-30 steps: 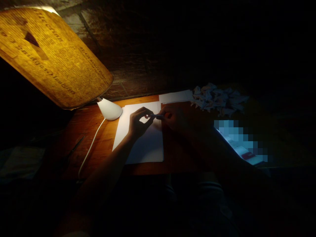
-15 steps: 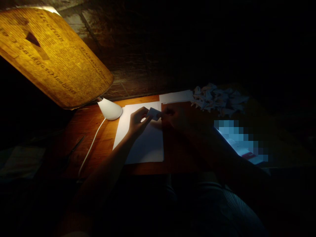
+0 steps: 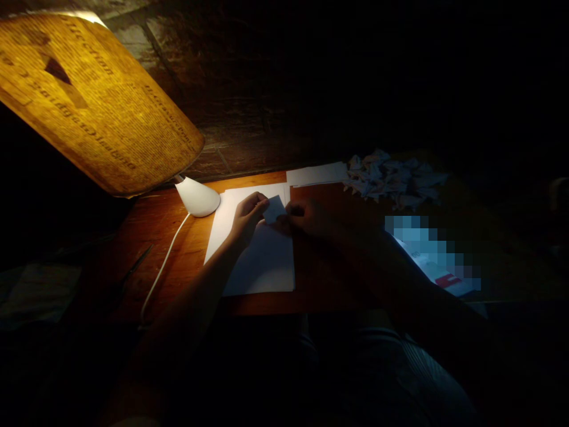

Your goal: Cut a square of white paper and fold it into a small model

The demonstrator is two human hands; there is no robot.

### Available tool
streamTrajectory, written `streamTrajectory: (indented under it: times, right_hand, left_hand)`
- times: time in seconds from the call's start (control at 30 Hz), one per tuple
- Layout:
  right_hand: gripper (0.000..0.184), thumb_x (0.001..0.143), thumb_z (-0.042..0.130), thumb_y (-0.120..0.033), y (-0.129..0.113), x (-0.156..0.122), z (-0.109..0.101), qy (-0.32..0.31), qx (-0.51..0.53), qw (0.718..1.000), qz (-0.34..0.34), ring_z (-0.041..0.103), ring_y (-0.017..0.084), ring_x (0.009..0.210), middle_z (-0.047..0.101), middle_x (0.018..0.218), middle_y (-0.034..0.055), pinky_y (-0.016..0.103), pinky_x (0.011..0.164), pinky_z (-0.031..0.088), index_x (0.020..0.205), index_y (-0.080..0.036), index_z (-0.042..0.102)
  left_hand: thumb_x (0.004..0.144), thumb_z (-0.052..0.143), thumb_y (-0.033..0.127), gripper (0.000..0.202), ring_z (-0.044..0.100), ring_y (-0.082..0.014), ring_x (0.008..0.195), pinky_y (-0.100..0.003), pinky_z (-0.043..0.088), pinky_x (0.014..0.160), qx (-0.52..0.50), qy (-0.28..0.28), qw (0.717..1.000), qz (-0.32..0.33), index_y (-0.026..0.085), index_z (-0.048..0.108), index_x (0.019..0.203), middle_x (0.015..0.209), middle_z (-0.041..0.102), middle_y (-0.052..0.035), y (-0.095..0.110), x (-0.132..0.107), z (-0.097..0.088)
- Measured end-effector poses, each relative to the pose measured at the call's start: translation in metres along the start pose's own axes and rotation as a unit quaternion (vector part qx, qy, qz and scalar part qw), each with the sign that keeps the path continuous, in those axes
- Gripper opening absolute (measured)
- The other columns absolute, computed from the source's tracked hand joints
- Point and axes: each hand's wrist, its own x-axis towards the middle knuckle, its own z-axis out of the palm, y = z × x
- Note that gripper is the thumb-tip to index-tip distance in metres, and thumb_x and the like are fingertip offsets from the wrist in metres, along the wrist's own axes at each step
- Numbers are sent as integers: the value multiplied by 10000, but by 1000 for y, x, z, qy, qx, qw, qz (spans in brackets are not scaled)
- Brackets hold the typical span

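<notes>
A small folded piece of white paper [image 3: 274,209] is held up between both hands, above a stack of white sheets [image 3: 260,270] on the wooden table. My left hand [image 3: 249,214] pinches its left edge, thumb and fingers closed. On the other side my right hand [image 3: 309,217] has its fingertips closed at the paper's right edge, in dim light. Shadow hides the exact folds of the paper.
A lamp with a printed yellow shade [image 3: 102,107] and white base [image 3: 198,197] stands at left, its cord [image 3: 164,261] running forward. Paper strips [image 3: 315,174] lie at the back beside a heap of folded paper pieces [image 3: 393,178]. A lit screen [image 3: 429,264] is at right.
The paper piece has turned and tilted between the hands, showing more of its face. My left fingers have curled in closer, and my right hand has moved slightly left and down.
</notes>
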Motion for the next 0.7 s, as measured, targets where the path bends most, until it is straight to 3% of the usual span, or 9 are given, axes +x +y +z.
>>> streamTrajectory:
  times: [0.13, 0.27, 0.4, 0.7]
  right_hand:
    - [360, 767, 814, -498, 3, 0, 1, -10, 3, 1000, -12, 569, 136, 630, 646, 657, -3, 278, 604, 414, 699, -179, 661]
    - [264, 871, 704, -411, -2, -3, 0, -21, 63, 998, 3, 627, 150, 678, 704, 726, 30, 297, 674, 484, 751, -176, 702]
    - [140, 825, 725, -288, -5, -4, 0, -22, 52, 998, -9, 645, 164, 716, 713, 740, 40, 310, 710, 503, 741, -178, 700]
    - [117, 751, 691, -291, -1, -2, 0, -41, 82, 995, -25, 605, 145, 664, 678, 684, 5, 290, 666, 463, 719, -179, 681]
  left_hand:
    - [678, 867, 606, 540, 400, -75, 501, -204, 276, 462, 78, -2, 997, -7, 177, 543, 627, 546, 456, 46, 1, -4, 3]
    - [602, 897, 631, 572, 449, -81, 493, -205, 314, 455, 63, 26, 997, -26, 169, 560, 613, 551, 522, 29, 0, -4, 2]
    - [587, 911, 603, 541, 542, -104, 514, -213, 404, 482, 29, 36, 998, -44, 150, 620, 642, 587, 616, 1, -4, -2, -1]
    - [564, 921, 600, 547, 575, -104, 496, -204, 436, 466, 10, 16, 997, -72, 137, 654, 682, 597, 653, -7, -7, 1, -1]
